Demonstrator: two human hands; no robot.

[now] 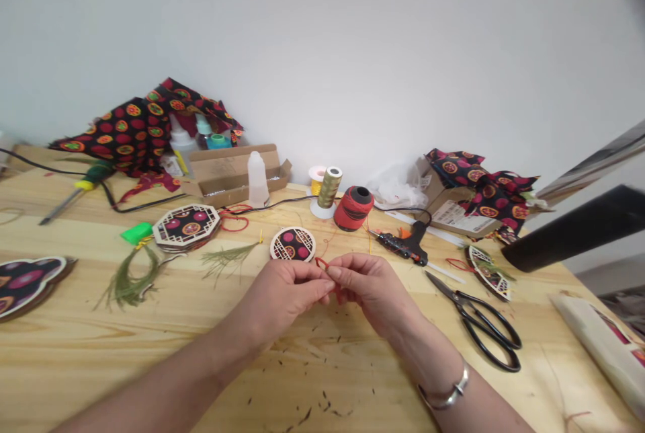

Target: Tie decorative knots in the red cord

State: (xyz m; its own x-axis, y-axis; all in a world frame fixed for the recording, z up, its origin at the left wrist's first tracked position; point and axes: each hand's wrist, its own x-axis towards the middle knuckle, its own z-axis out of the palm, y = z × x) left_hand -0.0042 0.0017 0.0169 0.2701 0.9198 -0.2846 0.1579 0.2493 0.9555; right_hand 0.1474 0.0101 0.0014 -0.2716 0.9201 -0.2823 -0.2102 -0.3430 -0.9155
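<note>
My left hand (297, 286) and my right hand (363, 283) meet above the middle of the table. Between their pinched fingertips is a red cord (321, 263), with a small loop standing up from the fingers. The rest of the cord is mostly hidden by my fingers. Just behind my left hand lies a round wooden ornament (293, 245) with a lattice rim and dark patterned fabric, its lower edge partly covered. Beyond my right hand stands a spool of red thread (354, 208).
Black scissors (478, 319) and a glue gun (406, 243) lie on the right. To the left are an octagonal ornament (186, 227), a green tassel (132, 276) and a screwdriver (75, 192). A white bottle (257, 179) and a gold thread cone (330, 187) stand behind.
</note>
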